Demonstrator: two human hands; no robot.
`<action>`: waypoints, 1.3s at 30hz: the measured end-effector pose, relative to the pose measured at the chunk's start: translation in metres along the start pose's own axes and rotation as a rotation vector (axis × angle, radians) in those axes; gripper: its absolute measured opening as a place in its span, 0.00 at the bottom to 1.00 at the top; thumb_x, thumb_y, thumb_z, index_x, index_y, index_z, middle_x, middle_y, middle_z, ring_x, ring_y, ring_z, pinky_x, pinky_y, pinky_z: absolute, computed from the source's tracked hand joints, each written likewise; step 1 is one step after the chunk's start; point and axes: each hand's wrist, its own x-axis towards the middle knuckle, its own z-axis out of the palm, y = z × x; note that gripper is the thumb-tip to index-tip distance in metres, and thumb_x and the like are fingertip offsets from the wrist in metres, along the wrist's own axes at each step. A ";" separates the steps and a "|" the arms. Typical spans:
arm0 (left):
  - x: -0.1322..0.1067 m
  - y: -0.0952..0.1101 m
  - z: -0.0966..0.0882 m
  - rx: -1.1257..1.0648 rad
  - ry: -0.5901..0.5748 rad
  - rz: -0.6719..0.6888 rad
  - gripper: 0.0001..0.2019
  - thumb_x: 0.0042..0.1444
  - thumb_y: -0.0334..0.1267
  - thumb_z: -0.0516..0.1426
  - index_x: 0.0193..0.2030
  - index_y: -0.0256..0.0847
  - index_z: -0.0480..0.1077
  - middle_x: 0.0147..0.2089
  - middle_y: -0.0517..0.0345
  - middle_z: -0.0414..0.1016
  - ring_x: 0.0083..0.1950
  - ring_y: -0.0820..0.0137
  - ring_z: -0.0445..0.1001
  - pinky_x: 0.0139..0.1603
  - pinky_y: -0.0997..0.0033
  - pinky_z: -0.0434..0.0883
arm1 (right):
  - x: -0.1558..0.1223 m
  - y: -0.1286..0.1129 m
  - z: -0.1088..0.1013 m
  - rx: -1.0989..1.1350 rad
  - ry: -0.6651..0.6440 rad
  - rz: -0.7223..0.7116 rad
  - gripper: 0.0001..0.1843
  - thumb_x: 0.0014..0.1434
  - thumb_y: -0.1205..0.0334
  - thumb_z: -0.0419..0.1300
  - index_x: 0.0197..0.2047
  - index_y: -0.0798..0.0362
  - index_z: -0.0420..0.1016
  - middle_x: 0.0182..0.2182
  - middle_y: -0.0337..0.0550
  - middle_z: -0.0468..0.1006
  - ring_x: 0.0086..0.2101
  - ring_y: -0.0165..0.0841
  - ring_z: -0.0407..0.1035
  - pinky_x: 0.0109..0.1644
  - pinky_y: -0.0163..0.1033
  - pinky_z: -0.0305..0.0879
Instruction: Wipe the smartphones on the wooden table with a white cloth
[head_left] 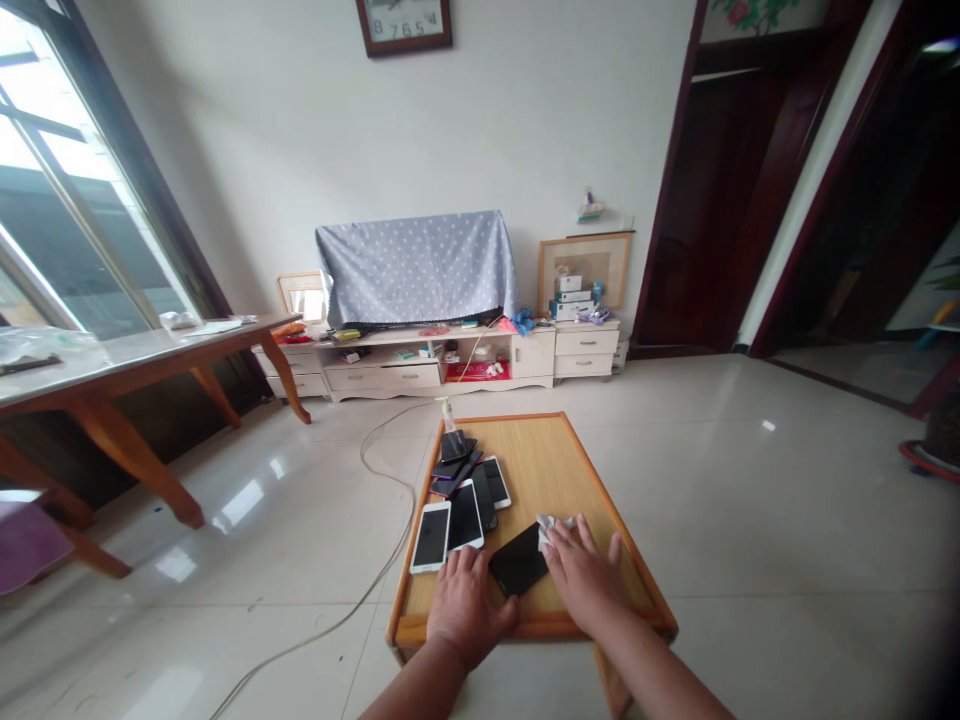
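A low wooden table [555,460] stands on the tiled floor in front of me. A black phone [517,565] lies near its front edge. My left hand [466,603] rests flat beside the phone's left edge, thumb touching it. My right hand [581,580] lies flat with fingers spread over a white cloth [551,525] at the phone's upper right corner. Several other phones [461,495], white and dark, lie in a row and pile along the table's left side. A small spray bottle [447,412] stands at the far left corner.
A white cable [375,585] snakes over the floor left of the table. A TV stand [450,365] with a cloth-covered screen [416,268] lines the far wall. A long wooden table [112,365] stands at left under the window. Dark doorways [720,200] open at right.
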 end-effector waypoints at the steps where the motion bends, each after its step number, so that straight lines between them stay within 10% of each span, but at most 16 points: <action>1: 0.000 0.001 -0.001 0.002 -0.003 -0.004 0.30 0.48 0.54 0.59 0.57 0.45 0.69 0.55 0.49 0.69 0.59 0.54 0.63 0.64 0.58 0.57 | 0.002 -0.001 0.003 0.002 0.006 0.005 0.30 0.71 0.44 0.33 0.68 0.38 0.62 0.69 0.35 0.59 0.71 0.51 0.38 0.65 0.78 0.21; 7: 0.000 0.002 -0.002 -0.012 0.005 -0.012 0.23 0.55 0.52 0.53 0.55 0.47 0.70 0.52 0.51 0.70 0.56 0.58 0.65 0.62 0.59 0.58 | -0.006 -0.034 0.021 0.085 -0.070 -0.283 0.29 0.72 0.45 0.31 0.68 0.33 0.60 0.68 0.31 0.60 0.71 0.45 0.41 0.68 0.72 0.19; 14: 0.001 -0.003 0.003 0.010 -0.004 -0.006 0.31 0.48 0.54 0.58 0.58 0.45 0.69 0.55 0.49 0.69 0.58 0.55 0.63 0.64 0.59 0.56 | 0.022 -0.003 0.005 -0.007 -0.019 0.025 0.30 0.71 0.47 0.33 0.69 0.37 0.60 0.70 0.34 0.56 0.71 0.51 0.35 0.64 0.79 0.24; 21: 0.000 0.000 0.001 -0.006 -0.003 -0.011 0.25 0.52 0.53 0.56 0.54 0.46 0.71 0.53 0.51 0.70 0.56 0.57 0.64 0.62 0.60 0.58 | -0.025 -0.030 0.008 0.109 -0.102 -0.302 0.29 0.71 0.42 0.33 0.69 0.32 0.58 0.68 0.34 0.61 0.70 0.47 0.42 0.67 0.74 0.21; 28: -0.002 0.004 -0.005 0.046 -0.027 -0.022 0.29 0.50 0.54 0.57 0.58 0.45 0.69 0.56 0.49 0.68 0.60 0.54 0.63 0.64 0.57 0.56 | -0.014 0.008 -0.006 -0.007 -0.016 0.026 0.30 0.71 0.45 0.34 0.68 0.38 0.62 0.69 0.35 0.59 0.71 0.50 0.36 0.66 0.77 0.23; 35: -0.003 -0.001 -0.001 0.020 -0.019 -0.004 0.29 0.51 0.55 0.57 0.58 0.45 0.69 0.56 0.49 0.68 0.59 0.55 0.63 0.64 0.59 0.56 | -0.047 -0.024 0.003 0.107 -0.129 -0.254 0.29 0.71 0.43 0.34 0.69 0.33 0.59 0.68 0.34 0.60 0.70 0.46 0.41 0.68 0.72 0.22; 39: -0.003 -0.001 -0.003 0.015 -0.013 0.006 0.30 0.51 0.55 0.57 0.58 0.44 0.69 0.56 0.49 0.68 0.59 0.55 0.63 0.63 0.59 0.57 | -0.032 -0.007 -0.007 0.039 -0.065 -0.077 0.30 0.71 0.44 0.33 0.68 0.35 0.61 0.68 0.33 0.60 0.71 0.48 0.38 0.67 0.74 0.23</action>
